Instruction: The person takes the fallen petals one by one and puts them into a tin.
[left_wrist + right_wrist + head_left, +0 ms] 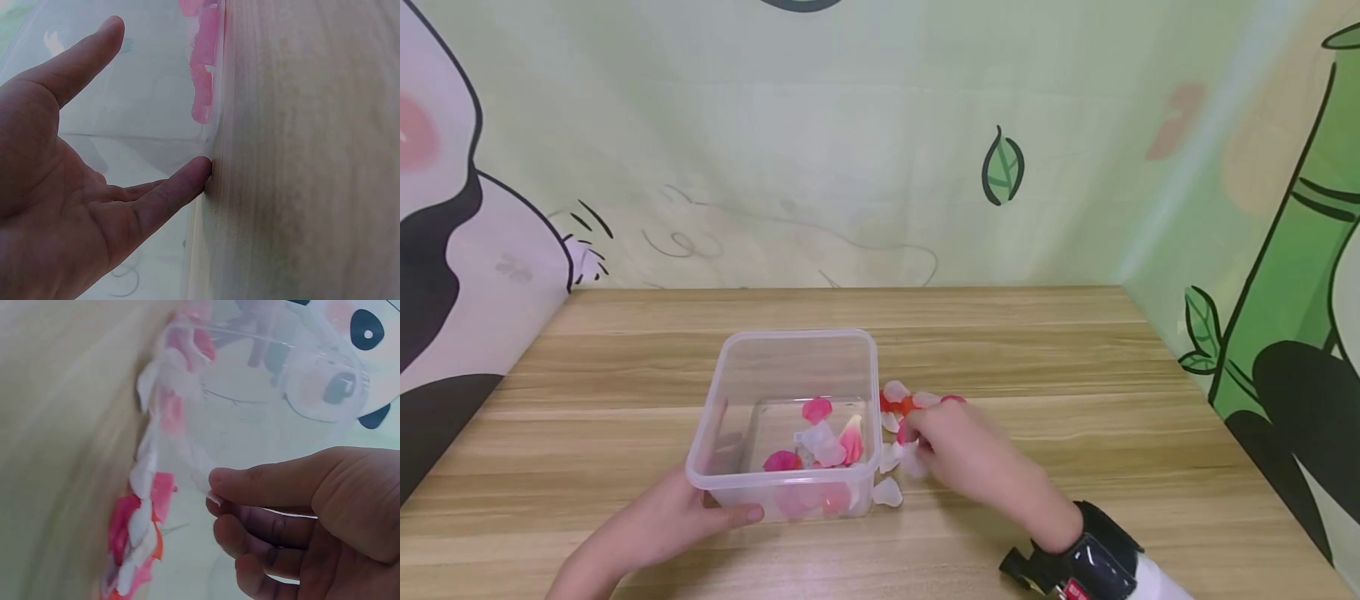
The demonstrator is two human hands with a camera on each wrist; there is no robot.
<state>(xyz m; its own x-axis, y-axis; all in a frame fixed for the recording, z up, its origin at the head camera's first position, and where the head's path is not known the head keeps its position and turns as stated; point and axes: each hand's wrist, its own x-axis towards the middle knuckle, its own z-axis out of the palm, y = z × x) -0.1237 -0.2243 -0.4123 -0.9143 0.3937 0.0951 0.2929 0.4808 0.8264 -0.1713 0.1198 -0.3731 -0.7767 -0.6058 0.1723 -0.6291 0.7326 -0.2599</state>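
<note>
A clear plastic box [782, 481] stands on the table with several pink, red and whitish petals [852, 440] inside. My left hand [670, 515] is at its near left corner, thumb along the front wall and fingers by the left side. In the left wrist view, the left hand [81, 187] has its thumb and fingers spread fairly straight against the box [137, 81]. Right of the box lie loose petals [887, 492]. Over them is my right hand [970, 454]; in the right wrist view its thumb and forefinger pinch a pale petal [214, 498].
The wooden table [1037, 350] runs back to a printed cloth backdrop [850, 167] with panda and leaf pictures. More white, pink and orange-red petals [140, 531] lie in a heap along the box's right side. A black strapped device [1097, 558] sits on the right wrist.
</note>
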